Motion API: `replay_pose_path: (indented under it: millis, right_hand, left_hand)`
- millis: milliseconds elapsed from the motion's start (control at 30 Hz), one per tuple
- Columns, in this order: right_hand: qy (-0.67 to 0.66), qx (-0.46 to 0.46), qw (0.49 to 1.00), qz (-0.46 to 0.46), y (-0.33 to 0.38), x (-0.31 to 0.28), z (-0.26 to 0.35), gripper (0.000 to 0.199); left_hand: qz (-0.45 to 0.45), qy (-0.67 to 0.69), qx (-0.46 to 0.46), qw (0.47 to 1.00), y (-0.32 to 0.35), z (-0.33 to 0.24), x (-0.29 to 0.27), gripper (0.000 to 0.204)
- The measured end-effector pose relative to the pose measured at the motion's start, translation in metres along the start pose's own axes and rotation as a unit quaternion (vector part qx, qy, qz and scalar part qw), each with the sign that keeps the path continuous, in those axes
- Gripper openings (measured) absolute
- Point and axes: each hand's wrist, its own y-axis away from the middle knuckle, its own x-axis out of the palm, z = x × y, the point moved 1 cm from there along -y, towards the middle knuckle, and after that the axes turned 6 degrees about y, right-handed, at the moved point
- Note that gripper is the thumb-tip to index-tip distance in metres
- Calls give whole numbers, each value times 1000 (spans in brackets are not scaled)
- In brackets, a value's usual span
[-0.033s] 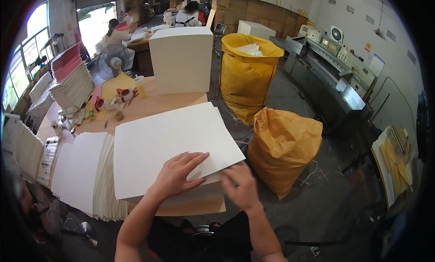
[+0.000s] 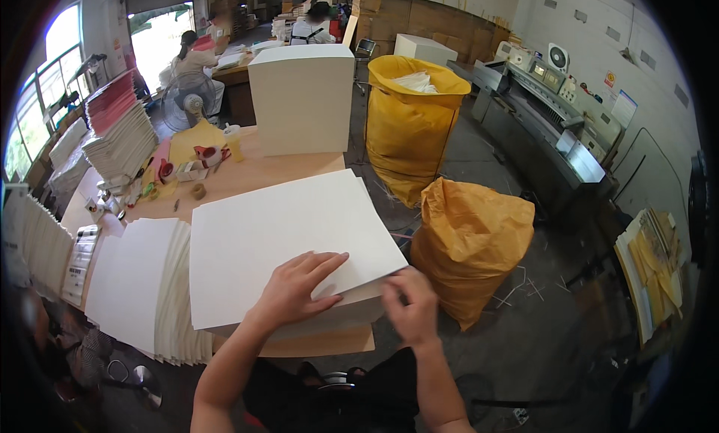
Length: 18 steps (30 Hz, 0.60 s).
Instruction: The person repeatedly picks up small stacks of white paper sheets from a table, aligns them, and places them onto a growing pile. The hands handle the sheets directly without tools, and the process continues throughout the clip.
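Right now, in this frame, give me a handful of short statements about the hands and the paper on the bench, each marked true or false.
1. The left hand lies flat on the top white sheet of the paper stack. True.
2. The right hand is holding a pair of scissors. False: it pinches the near right corner of the paper stack.
3. Two yellow sacks stand on the floor to the right of the wooden table. True: an open yellow sack and a closed yellow sack.
4. The open sack is empty. False: white scraps show at its top.
5. A second fanned pile of white sheets lies left of the stack. True.
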Motion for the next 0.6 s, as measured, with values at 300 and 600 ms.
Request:
replay_pose_path:
  millis: [300, 600]
  right_hand:
    - [49, 126, 986, 100, -48, -19, 32, 45]
    - [-191, 178, 960, 105, -55, 10, 17, 35]
  left_hand:
    - [-41, 67, -54, 996, 3, -3, -2, 56]
    - [-7, 108, -59, 992, 2, 2, -5, 28]
